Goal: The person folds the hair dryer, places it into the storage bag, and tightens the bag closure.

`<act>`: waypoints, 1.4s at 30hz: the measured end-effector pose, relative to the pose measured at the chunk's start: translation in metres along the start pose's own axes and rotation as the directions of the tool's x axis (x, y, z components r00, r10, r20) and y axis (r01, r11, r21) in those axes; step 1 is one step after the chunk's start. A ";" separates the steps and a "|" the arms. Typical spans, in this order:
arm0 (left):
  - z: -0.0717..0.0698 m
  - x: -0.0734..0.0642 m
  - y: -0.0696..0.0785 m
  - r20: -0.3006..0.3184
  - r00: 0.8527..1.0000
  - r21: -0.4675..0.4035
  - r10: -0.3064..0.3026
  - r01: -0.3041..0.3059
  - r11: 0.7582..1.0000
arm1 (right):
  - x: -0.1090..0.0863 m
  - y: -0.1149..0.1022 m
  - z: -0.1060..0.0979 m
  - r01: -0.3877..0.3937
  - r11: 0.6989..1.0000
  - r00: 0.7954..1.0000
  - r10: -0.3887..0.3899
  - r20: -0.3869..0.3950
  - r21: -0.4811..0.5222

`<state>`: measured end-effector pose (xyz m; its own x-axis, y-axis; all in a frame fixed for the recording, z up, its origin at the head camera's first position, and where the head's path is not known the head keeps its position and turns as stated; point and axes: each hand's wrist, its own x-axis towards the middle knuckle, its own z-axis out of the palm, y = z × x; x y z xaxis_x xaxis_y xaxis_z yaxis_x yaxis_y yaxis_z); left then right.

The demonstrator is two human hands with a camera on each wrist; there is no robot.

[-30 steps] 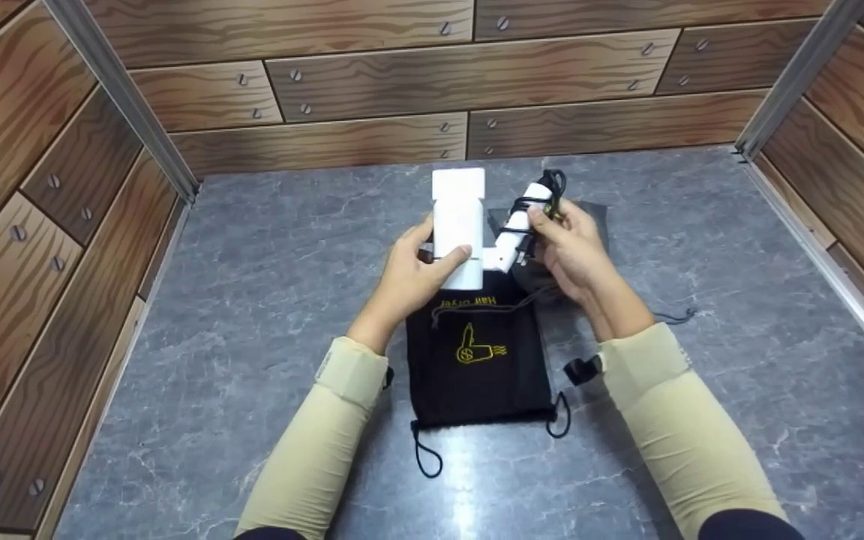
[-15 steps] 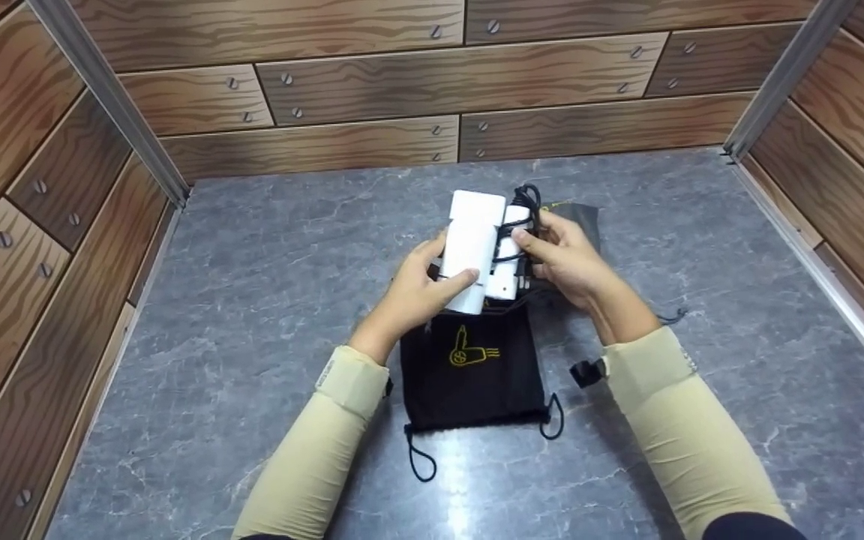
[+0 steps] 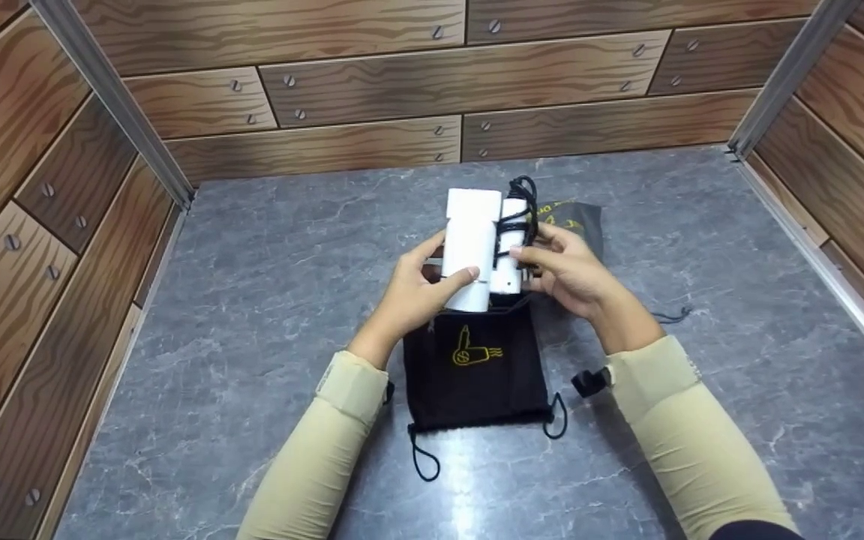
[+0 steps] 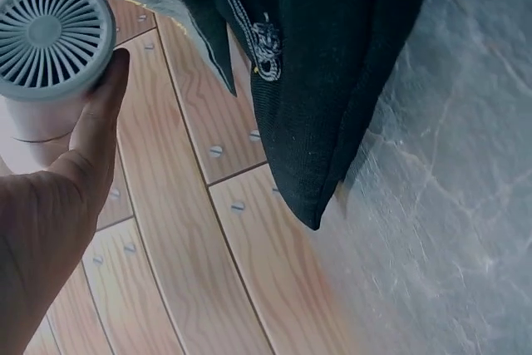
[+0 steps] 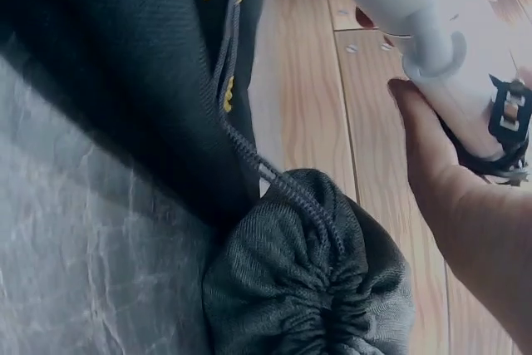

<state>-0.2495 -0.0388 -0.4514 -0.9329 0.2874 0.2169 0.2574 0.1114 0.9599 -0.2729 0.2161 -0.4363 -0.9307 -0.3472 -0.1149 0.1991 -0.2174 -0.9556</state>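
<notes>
My right hand [image 3: 571, 274] partly hides the gray pouch [image 3: 586, 222]; the white hair dryer [image 3: 471, 244] covers the far end of the black bag [image 3: 477, 390]. The left wrist view crops the dryer.

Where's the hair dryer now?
In the head view, the hair dryer is central, held by the left hand and right hand, above the emblem on the black bag.

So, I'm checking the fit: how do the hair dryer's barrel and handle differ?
The barrel is broader and held by the left hand; the handle is slimmer and held by the right hand. The barrel is unwrapped; black cord wraps the handle. Both are white and roughly parallel.
</notes>
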 end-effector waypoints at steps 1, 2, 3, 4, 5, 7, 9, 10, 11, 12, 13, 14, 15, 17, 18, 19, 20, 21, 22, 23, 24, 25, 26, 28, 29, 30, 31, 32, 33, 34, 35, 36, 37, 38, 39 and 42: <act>0.000 0.000 0.000 -0.003 1.000 -0.001 -0.002 0.002 1.000 | -0.001 0.000 0.000 0.000 1.000 1.000 0.000 -0.001 0.002; 0.000 0.000 0.000 -0.003 1.000 -0.001 -0.005 0.005 1.000 | -0.001 -0.001 -0.001 0.001 1.000 1.000 -0.001 -0.001 0.006; 0.000 -0.001 0.000 -0.003 1.000 0.000 -0.008 0.008 1.000 | -0.002 -0.001 -0.001 0.003 1.000 1.000 -0.004 0.001 0.009; 0.000 -0.001 0.000 -0.001 1.000 0.001 -0.013 0.013 1.000 | -0.002 -0.002 -0.001 0.006 1.000 1.000 -0.006 0.004 0.010; 0.000 -0.002 0.000 0.002 1.000 0.005 -0.012 0.012 1.000 | -0.003 -0.002 -0.002 0.008 1.000 1.000 -0.008 0.008 0.011; 0.001 -0.002 0.001 0.010 1.000 0.013 -0.012 0.012 1.000 | -0.004 -0.003 -0.002 0.013 1.000 1.000 -0.013 0.008 0.021; 0.001 -0.002 0.001 0.021 1.000 0.018 -0.010 0.010 1.000 | -0.006 -0.004 -0.003 0.022 0.999 1.000 -0.022 0.004 0.032; 0.002 -0.002 0.002 0.026 1.000 0.020 -0.009 0.008 1.000 | -0.006 -0.004 -0.003 0.027 0.999 1.000 -0.027 -0.002 0.034; 0.002 -0.002 0.003 0.029 1.000 0.022 -0.008 0.008 1.000 | -0.006 -0.005 -0.004 0.033 0.999 0.999 -0.033 -0.009 0.034; 0.003 -0.002 0.003 0.033 0.999 0.022 -0.012 0.011 1.000 | -0.007 -0.005 -0.004 0.038 0.999 0.999 -0.037 -0.019 0.032; 0.003 -0.002 0.004 0.036 0.999 0.020 -0.014 0.013 1.000 | -0.007 -0.006 -0.004 0.043 0.999 0.999 -0.042 -0.027 0.028; 0.003 -0.002 0.004 0.040 0.999 0.015 -0.019 0.018 1.000 | -0.007 -0.006 -0.004 0.047 0.999 0.998 -0.046 -0.036 0.023; 0.004 -0.002 0.004 0.044 0.999 0.010 -0.024 0.024 1.000 | -0.007 -0.006 -0.004 0.051 0.999 0.998 -0.050 -0.045 0.017; 0.004 -0.003 0.004 0.058 0.998 -0.006 -0.036 0.037 0.999 | -0.008 -0.007 -0.004 0.055 0.998 0.997 -0.054 -0.057 0.004; 0.005 -0.003 0.004 0.069 0.997 -0.014 -0.042 0.043 0.999 | -0.009 -0.008 -0.004 0.056 0.998 0.996 -0.056 -0.064 -0.002; 0.005 -0.004 0.004 0.078 0.996 -0.016 -0.047 0.048 0.999 | -0.009 -0.008 -0.005 0.058 0.998 0.996 -0.058 -0.072 -0.006; 0.005 -0.005 0.004 0.085 0.995 -0.014 -0.051 0.053 0.999 | -0.010 -0.009 -0.006 0.059 0.998 0.995 -0.059 -0.082 -0.008; 0.005 -0.006 0.004 0.091 0.994 -0.008 -0.054 0.055 0.998 | -0.011 -0.010 -0.008 0.061 0.998 0.994 -0.062 -0.090 -0.009; 0.005 -0.008 0.005 0.094 0.994 -0.001 -0.057 0.058 0.998 | -0.013 -0.010 -0.010 0.064 0.998 0.993 -0.064 -0.103 -0.008; 0.005 -0.010 0.005 0.097 0.994 0.018 -0.058 0.056 0.998 | -0.014 -0.012 -0.012 0.068 0.998 0.991 -0.068 -0.116 -0.003; 0.005 -0.012 0.006 0.101 0.993 0.043 -0.057 0.053 0.998 | -0.015 -0.013 -0.014 0.073 0.997 0.988 -0.072 -0.134 0.007; 0.005 -0.015 0.006 0.107 0.993 0.080 -0.056 0.047 0.996 | -0.017 -0.014 -0.017 0.080 0.997 0.985 -0.077 -0.152 0.016; 0.005 -0.018 0.006 0.123 0.991 0.117 -0.052 0.038 0.992 | -0.019 -0.016 -0.020 0.088 0.996 0.982 -0.082 -0.171 0.030; 0.006 -0.025 0.006 0.175 0.983 0.206 -0.056 0.019 0.978 | -0.022 -0.019 -0.025 0.106 0.992 0.974 -0.091 -0.209 0.064; 0.006 -0.029 0.005 0.213 0.975 0.257 -0.057 0.000 0.966 | -0.024 -0.020 -0.028 0.115 0.990 0.969 -0.094 -0.227 0.082; 0.007 -0.033 0.004 0.257 0.964 0.303 -0.067 -0.014 0.953 | -0.025 -0.022 -0.030 0.123 0.987 0.965 -0.096 -0.243 0.099; 0.008 -0.037 0.004 0.306 0.949 0.347 -0.078 -0.035 0.937 | -0.027 -0.023 -0.032 0.131 0.985 0.962 -0.099 -0.255 0.111; 0.009 -0.041 0.003 0.356 0.930 0.386 -0.090 -0.058 0.921 | -0.028 -0.024 -0.034 0.137 0.983 0.959 -0.100 -0.267 0.125; 0.011 -0.045 0.002 0.405 0.908 0.420 -0.106 -0.082 0.904 | -0.029 -0.026 -0.035 0.142 0.981 0.956 -0.101 -0.276 0.133; 0.013 -0.048 0.002 0.452 0.884 0.448 -0.121 -0.107 0.888 | -0.030 -0.026 -0.036 0.147 0.979 0.953 -0.102 -0.284 0.140; 0.016 -0.050 0.001 0.493 0.859 0.465 -0.137 -0.127 0.876 | -0.031 -0.027 -0.038 0.149 0.978 0.952 -0.103 -0.289 0.144; 0.019 -0.052 0.000 0.526 0.836 0.480 -0.156 -0.141 0.866 | -0.032 -0.028 -0.039 0.153 0.977 0.950 -0.105 -0.293 0.147; 0.022 -0.054 0.000 0.552 0.815 0.496 -0.174 -0.153 0.854 | -0.033 -0.028 -0.040 0.156 0.977 0.949 -0.107 -0.298 0.145; 0.024 -0.055 -0.001 0.568 0.800 0.514 -0.194 -0.160 0.843 | -0.033 -0.029 -0.041 0.158 0.977 0.948 -0.108 -0.300 0.146; 0.027 -0.055 -0.002 0.578 0.788 0.529 -0.212 -0.164 0.833 | -0.034 -0.029 -0.041 0.160 0.976 0.947 -0.110 -0.301 0.145; 0.032 -0.057 -0.004 0.583 0.774 0.559 -0.248 -0.160 0.813 | -0.035 -0.029 -0.041 0.164 0.976 0.949 -0.116 -0.292 0.145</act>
<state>-0.1896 -0.0256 -0.4735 -0.6393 0.7490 -0.1737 0.4998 0.5765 0.6464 -0.2591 0.2719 -0.4163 -0.9963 -0.0377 -0.0775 0.0861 -0.4013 -0.9119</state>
